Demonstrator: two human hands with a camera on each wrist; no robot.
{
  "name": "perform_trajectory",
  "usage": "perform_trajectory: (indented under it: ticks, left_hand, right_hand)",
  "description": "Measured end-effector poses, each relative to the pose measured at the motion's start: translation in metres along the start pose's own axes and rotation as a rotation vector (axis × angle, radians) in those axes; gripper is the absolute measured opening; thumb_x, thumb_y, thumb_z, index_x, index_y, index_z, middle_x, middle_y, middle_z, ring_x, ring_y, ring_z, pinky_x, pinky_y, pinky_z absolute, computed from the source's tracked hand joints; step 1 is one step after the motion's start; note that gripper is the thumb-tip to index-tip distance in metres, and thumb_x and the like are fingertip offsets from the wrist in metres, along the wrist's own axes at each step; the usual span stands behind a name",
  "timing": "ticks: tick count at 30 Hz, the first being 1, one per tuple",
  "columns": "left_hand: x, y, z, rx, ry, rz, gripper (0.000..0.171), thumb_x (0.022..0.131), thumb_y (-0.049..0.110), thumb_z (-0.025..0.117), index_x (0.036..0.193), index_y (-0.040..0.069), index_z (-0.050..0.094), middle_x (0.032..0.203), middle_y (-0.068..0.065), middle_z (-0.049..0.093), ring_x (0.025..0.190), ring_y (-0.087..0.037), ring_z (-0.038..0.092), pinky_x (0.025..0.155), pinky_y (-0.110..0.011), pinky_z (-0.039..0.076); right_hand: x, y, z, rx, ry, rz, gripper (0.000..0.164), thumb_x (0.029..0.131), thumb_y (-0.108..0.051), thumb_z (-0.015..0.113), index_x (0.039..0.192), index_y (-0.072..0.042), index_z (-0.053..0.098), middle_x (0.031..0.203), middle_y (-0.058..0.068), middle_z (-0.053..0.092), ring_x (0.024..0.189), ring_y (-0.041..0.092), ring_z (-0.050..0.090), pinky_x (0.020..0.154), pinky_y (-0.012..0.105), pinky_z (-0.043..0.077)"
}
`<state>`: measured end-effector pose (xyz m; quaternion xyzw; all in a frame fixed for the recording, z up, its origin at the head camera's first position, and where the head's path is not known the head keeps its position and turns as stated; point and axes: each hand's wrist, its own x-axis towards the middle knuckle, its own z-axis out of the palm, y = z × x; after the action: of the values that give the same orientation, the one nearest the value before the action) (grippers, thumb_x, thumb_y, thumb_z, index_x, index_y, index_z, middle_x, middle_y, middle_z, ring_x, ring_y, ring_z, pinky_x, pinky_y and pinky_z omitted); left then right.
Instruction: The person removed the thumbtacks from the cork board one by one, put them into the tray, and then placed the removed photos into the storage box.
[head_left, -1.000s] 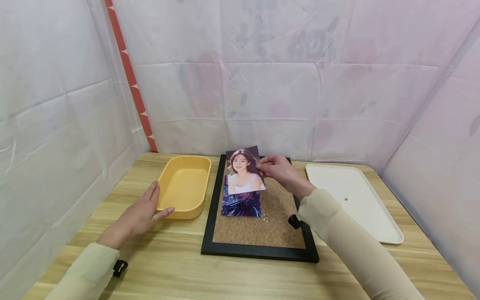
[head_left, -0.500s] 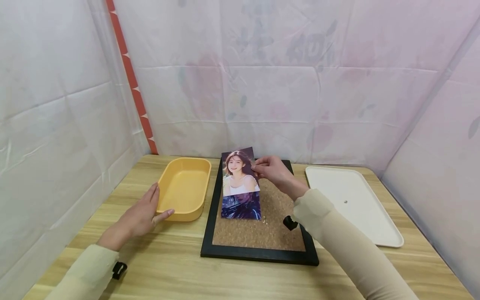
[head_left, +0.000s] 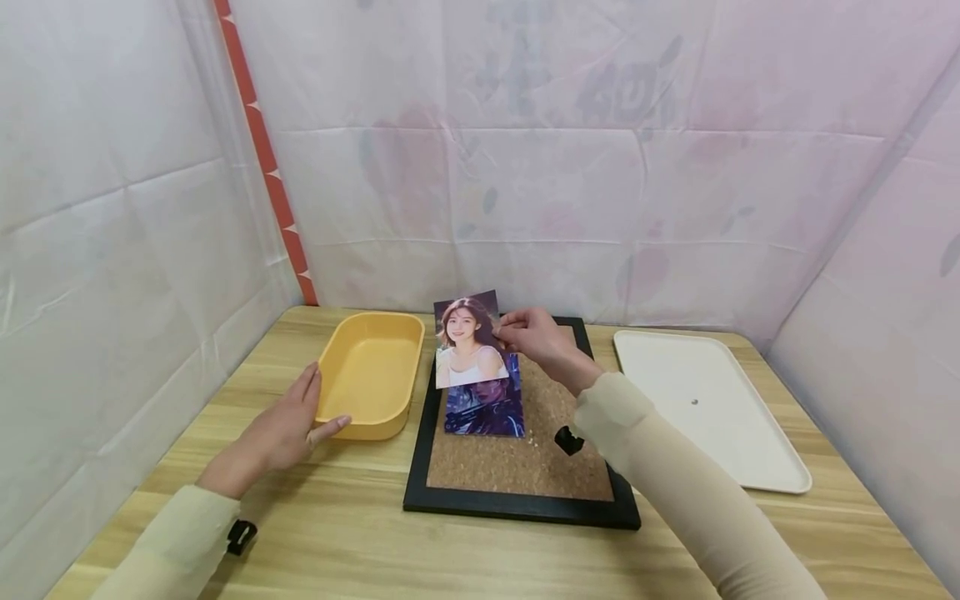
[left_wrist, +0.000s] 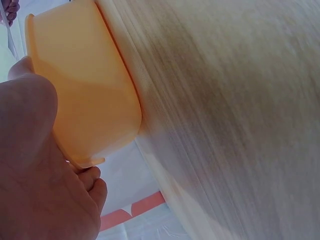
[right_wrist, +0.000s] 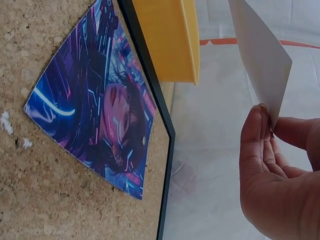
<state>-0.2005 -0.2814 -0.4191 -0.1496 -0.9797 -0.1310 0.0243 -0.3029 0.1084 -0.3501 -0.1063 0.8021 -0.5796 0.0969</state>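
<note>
My right hand [head_left: 540, 342] pinches a portrait photo print [head_left: 467, 346] by its right edge between thumb and fingers. The right wrist view shows its plain white back [right_wrist: 262, 55], tilted and raised off the cork board [head_left: 480, 468]. A purple-blue illustrated picture [right_wrist: 110, 105] lies on that board, with a small round silvery pin head [right_wrist: 144, 141] near its top edge. From the head, the photo overlaps this picture's upper part. My left hand [head_left: 277, 421] rests against the near-left corner of a yellow tray [head_left: 367, 432], fingers along its side and thumb at its front rim.
A white tray [head_left: 720, 417] lies to the right with one small shiny pin [head_left: 694, 402] on it. The cork board has a raised black frame [head_left: 517, 506]. Fabric walls [head_left: 540, 183] enclose the wooden table [head_left: 337, 533] at the back and both sides.
My right hand has carried the photo print leftward over the board, toward the yellow tray. The left hand and both trays stay where they were.
</note>
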Motion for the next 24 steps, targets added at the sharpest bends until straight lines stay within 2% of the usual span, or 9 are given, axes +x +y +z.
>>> perform_trajectory:
  ticks: [5, 12, 15, 19, 24]
  left_hand:
    - [-0.001, -0.001, 0.000, 0.007, 0.001, 0.000, 0.103, 0.103, 0.062, 0.047, 0.153, -0.022, 0.013, 0.163, -0.038, 0.009, 0.148, -0.055, 0.022, 0.117, -0.064, 0.027]
    - [-0.002, -0.002, -0.001, 0.008, -0.002, -0.001, 0.103, 0.103, 0.062, 0.046, 0.152, -0.022, 0.014, 0.163, -0.038, 0.009, 0.148, -0.054, 0.021, 0.117, -0.064, 0.026]
    - [-0.003, -0.002, -0.001, 0.009, -0.003, -0.003, 0.103, 0.103, 0.062, 0.046, 0.152, -0.022, 0.013, 0.163, -0.038, 0.009, 0.148, -0.054, 0.021, 0.117, -0.064, 0.026]
    - [-0.004, 0.000, -0.002, 0.016, -0.001, -0.006, 0.103, 0.103, 0.062, 0.046, 0.152, -0.022, 0.014, 0.163, -0.038, 0.010, 0.148, -0.055, 0.021, 0.117, -0.064, 0.026]
    - [-0.004, 0.000, -0.001, 0.025, 0.004, -0.005, 0.103, 0.103, 0.062, 0.046, 0.152, -0.022, 0.014, 0.163, -0.038, 0.011, 0.148, -0.054, 0.021, 0.117, -0.064, 0.027]
  right_hand:
    - [0.002, 0.000, 0.004, 0.001, -0.007, -0.001, 0.022, 0.105, -0.013, 0.059, 0.116, 0.006, 0.065, 0.100, 0.013, 0.068, 0.088, 0.019, 0.066, 0.085, 0.037, 0.058]
    - [0.005, 0.000, 0.013, 0.011, -0.013, -0.001, 0.021, 0.104, -0.012, 0.060, 0.115, 0.005, 0.066, 0.101, 0.013, 0.068, 0.090, 0.021, 0.065, 0.085, 0.039, 0.057]
    - [0.006, 0.001, 0.016, 0.002, -0.018, 0.000, 0.020, 0.104, -0.012, 0.061, 0.115, 0.004, 0.067, 0.101, 0.013, 0.069, 0.087, 0.020, 0.065, 0.082, 0.037, 0.057]
    - [0.008, 0.004, 0.023, 0.000, -0.023, 0.003, 0.019, 0.103, -0.010, 0.061, 0.112, 0.005, 0.067, 0.098, 0.013, 0.069, 0.083, 0.018, 0.065, 0.083, 0.038, 0.057]
    - [0.009, 0.008, 0.030, 0.017, -0.028, 0.005, 0.017, 0.103, -0.009, 0.060, 0.109, 0.005, 0.068, 0.093, 0.011, 0.069, 0.080, 0.017, 0.065, 0.091, 0.049, 0.056]
